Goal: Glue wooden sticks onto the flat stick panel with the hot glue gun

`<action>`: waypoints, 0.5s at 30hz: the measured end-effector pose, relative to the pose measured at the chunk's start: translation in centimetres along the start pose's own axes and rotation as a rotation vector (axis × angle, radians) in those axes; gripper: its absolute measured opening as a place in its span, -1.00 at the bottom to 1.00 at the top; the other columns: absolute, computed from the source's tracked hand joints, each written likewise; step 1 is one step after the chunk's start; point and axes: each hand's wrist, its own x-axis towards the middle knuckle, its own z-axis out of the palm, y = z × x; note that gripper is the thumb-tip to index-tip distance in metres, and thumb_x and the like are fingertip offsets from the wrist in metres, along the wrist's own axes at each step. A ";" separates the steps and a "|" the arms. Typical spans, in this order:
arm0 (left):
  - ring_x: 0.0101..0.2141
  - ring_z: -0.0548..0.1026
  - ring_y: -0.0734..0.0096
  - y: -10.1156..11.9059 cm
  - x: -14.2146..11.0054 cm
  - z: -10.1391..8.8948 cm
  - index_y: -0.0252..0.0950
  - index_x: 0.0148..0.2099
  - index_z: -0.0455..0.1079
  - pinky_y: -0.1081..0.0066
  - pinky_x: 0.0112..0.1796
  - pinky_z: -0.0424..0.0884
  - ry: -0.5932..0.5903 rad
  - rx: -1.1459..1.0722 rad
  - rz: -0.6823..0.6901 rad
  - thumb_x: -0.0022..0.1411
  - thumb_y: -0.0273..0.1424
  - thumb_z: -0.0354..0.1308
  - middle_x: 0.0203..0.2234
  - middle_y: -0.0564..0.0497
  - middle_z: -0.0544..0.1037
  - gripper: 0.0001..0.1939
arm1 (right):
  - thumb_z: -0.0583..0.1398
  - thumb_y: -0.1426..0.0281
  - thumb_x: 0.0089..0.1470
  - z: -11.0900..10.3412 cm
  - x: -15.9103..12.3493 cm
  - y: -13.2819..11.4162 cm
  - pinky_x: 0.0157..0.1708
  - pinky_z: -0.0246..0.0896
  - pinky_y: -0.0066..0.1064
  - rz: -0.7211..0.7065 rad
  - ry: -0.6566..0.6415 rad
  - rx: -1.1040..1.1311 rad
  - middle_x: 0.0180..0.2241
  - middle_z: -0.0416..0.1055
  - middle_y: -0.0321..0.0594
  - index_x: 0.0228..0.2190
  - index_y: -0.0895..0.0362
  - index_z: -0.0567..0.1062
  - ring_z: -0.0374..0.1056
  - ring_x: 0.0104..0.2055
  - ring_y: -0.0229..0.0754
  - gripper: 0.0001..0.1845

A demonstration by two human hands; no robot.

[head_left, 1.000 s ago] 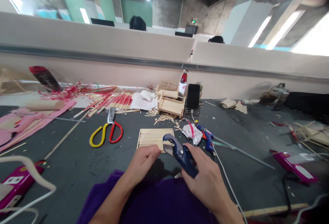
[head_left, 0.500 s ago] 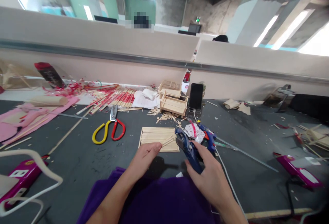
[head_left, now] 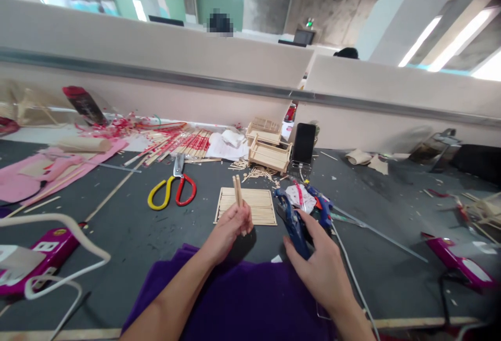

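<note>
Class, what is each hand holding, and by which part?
The left hand grips wooden sticks around their lower part; the right hand holds the blue cutter by its handle end.

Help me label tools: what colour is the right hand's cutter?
The cutter is mainly dark blue; see the head view.

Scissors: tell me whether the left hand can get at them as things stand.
Probably yes: the scissors lie uncovered on the table, and nothing stands between them and the left hand. That hand grips sticks, though, which might hinder it.
</note>
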 end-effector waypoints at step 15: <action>-0.38 0.39 0.40 -1.9 0.1 -1.7 -0.32 -0.31 0.27 0.35 -0.24 0.28 -0.256 0.382 -0.032 0.32 -0.14 -0.06 -0.47 0.01 0.44 -0.67 | 0.15 0.35 0.04 -1.1 -0.2 0.1 -0.10 0.37 -0.28 -0.019 -0.011 -0.042 0.02 0.37 -0.08 0.06 0.10 0.28 0.36 0.01 -0.05 -0.50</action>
